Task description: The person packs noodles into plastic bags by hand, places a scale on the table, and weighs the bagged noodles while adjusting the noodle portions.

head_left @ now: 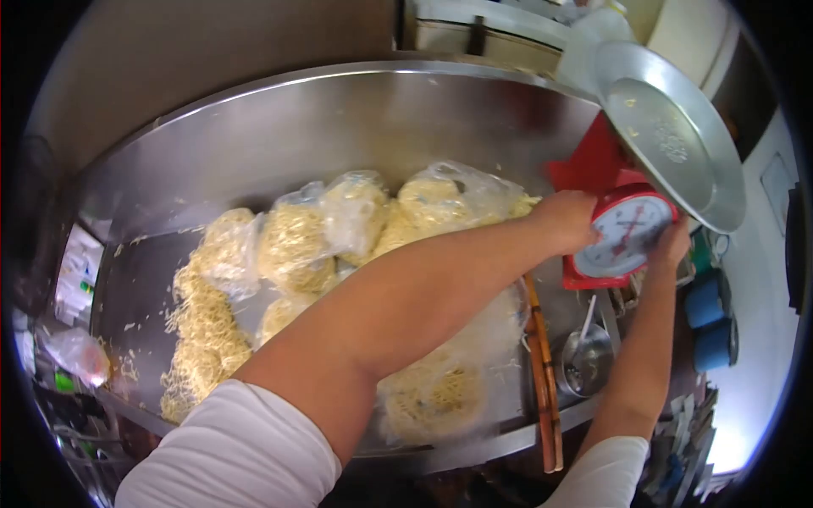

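A red dial scale (631, 229) is gripped from both sides at the right end of the metal counter. My left hand (569, 222) wraps its left side, with the thumb near the dial. On the opposite side, my right hand (671, 243) has its fingers around the casing. A round metal pan (665, 135) tilts on top of the scale, with a few noodle scraps in it. Bags of yellow noodles (296, 245) fill the middle of the counter, partly hidden behind my left arm. Loose noodles (207, 343) lie in a heap to the left.
Two bamboo sticks (542, 372) lie along the counter's right part. Beside them is a small metal bowl (586, 360) with a spoon in it. The steel counter (339, 102) has a raised back wall. Blue containers (711, 322) stand at the far right.
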Demonstrator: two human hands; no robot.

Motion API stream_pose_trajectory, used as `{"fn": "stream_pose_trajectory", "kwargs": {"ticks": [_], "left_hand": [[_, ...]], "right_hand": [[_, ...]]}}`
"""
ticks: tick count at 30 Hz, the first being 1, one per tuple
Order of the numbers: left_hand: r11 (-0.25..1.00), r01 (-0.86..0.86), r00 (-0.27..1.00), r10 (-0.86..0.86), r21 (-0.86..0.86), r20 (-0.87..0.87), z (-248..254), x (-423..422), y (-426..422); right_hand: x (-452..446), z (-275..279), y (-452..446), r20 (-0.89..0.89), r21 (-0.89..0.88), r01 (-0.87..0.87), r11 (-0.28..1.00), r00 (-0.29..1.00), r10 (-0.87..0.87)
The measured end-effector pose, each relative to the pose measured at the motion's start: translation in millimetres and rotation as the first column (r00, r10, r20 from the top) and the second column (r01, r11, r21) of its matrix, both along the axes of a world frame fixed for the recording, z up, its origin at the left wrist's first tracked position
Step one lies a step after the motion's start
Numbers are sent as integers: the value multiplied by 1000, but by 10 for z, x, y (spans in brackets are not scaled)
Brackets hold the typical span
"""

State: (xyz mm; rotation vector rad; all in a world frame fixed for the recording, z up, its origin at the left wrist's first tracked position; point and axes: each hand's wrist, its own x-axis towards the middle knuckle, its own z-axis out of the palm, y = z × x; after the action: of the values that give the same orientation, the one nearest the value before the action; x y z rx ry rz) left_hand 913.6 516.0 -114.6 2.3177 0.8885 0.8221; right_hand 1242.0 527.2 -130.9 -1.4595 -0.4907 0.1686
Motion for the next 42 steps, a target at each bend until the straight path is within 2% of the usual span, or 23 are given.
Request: {"fn": "stream_pose_trajectory", "kwargs": {"ticks": [1, 2, 3, 4, 6, 9, 11, 14, 16, 17, 18, 20, 21, 22, 23, 25, 28, 29, 31, 32, 35, 36, 42], "left_hand": [[1000, -13, 1000, 13, 10, 21, 117, -112, -45], [1000, 11, 999, -11, -26, 38, 246, -244, -115], [998, 11, 999, -8, -65, 47, 367, -444, -187], [1000, 13, 997, -12, -16, 73, 435, -624, -245], [999, -41, 998, 43, -30, 41, 662, -1202, -519], [988, -144, 989, 143, 58, 29, 872, -2351, -1010], [976, -208, 978, 207, 66, 21, 937, -3154, -1338], [974, -213, 977, 215, 78, -10, 998, -4569, -1851], [970, -235, 965, 240, 60, -103, 989, -5483, -2195], [967, -243, 950, 252, 70, -183, 999, -5912, -2316], [955, -288, 941, 296, 69, -165, 937, -6304, -2405], [939, -345, 922, 339, -1, -186, 766, -7064, -2605], [926, -377, 907, 361, -35, -218, 623, -7405, -2657], [912, -399, 904, 373, -97, -210, 524, -7726, -2767], [895, -439, 887, 416, -85, -201, 289, -8024, -2796], [846, -516, 845, 477, -132, -243, -12, -8504, -2897], [800, -569, 810, 505, -191, -297, -456, -9087, -2952], [788, -576, 807, 506, -218, -303, -471, -9193, -2988], [761, -591, 799, 507, -266, -325, -472, -9382, -3010], [709, -634, 764, 508, -310, -398, -611, -9483, -2945], [654, -686, 725, 584, -319, -365, -972, -9684, -2822], [643, -680, 731, 628, -352, -267, -1053, -9701, -2798], [545, -807, 589, 774, -229, -233, -1123, -9748, -2626]], "right_hand": [[-409, 300, -152, 58, -8, 55, 998, 997, -55], [-572, 471, -178, 33, -9, 3, 1000, 999, -2], [-637, 598, -195, -51, 23, -156, 987, 986, 157], [-676, 682, -170, -168, 87, -341, 936, 921, 351], [-1080, 843, -167, -308, 185, -577, 795, 734, 605], [-2574, 1112, -407, -329, 262, -663, 701, 621, 711], [-3335, 1050, -454, -310, 243, -699, 672, 601, 737], [-5368, 1055, -1198, -312, 219, -707, 673, 603, 734], [-6048, 729, -1337, -90, 253, -917, 310, 296, 951], [-6294, 453, -1267, -21, 320, -946, 47, 42, 999], [-6548, 182, -1203, 38, 357, -908, -218, -219, 975], [-7393, -149, -1268, -222, 498, -867, 8, -119, 968], [-7992, -220, -1451, -364, 455, -837, 305, 138, 921], [-8435, -300, -1598, -373, 454, -822, 343, 174, 911], [-8823, -401, -1706, -384, 455, -803, 385, 213, 898], [-9422, -794, -1759, -318, 460, -778, 428, 305, 898], [-10138, -876, -2036, -418, 333, -771, 543, 396, 818], [-10282, -925, -2046, -466, 271, -780, 564, 407, 786], [-10471, -1270, -1930, -485, 260, -772, 580, 415, 770], [-10561, -1397, -1902, -503, 256, -762, 595, 421, 755], [-10765, -1422, -1908, -534, 267, -739, 619, 421, 733], [-10771, -1589, -1857, -437, 224, -748, 625, 496, 751], [-10922, -1456, -1764, -621, 189, -762, 619, 396, 677]]}}
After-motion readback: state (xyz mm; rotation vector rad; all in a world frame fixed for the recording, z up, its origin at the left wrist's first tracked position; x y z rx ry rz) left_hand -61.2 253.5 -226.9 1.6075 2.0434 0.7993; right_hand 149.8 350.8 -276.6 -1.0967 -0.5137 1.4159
